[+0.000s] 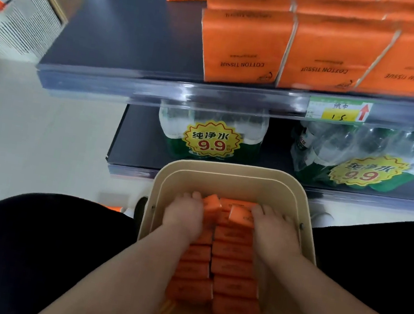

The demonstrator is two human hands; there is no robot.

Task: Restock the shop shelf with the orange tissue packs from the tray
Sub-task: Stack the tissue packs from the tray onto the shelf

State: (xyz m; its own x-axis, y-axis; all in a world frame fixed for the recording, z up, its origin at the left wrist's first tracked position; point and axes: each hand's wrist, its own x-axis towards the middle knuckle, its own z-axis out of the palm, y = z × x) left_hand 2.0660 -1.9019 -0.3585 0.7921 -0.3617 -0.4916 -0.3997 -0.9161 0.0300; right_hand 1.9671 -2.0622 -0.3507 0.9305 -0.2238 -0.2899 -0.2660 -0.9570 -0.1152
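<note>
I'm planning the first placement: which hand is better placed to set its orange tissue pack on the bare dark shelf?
Probably left. The left hand grips one orange tissue pack, the right hand another, in the beige tray; the dark shelf's bare part lies left of the stacked orange packs.

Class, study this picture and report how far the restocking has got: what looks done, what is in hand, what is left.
Done: stacked orange packs stand on the shelf's right part. In hand: at the tray's far end the left hand grips the left tilted pack, the right hand the right tilted pack. Left: two rows of packs fill the tray; the shelf's left part lies bare.
</note>
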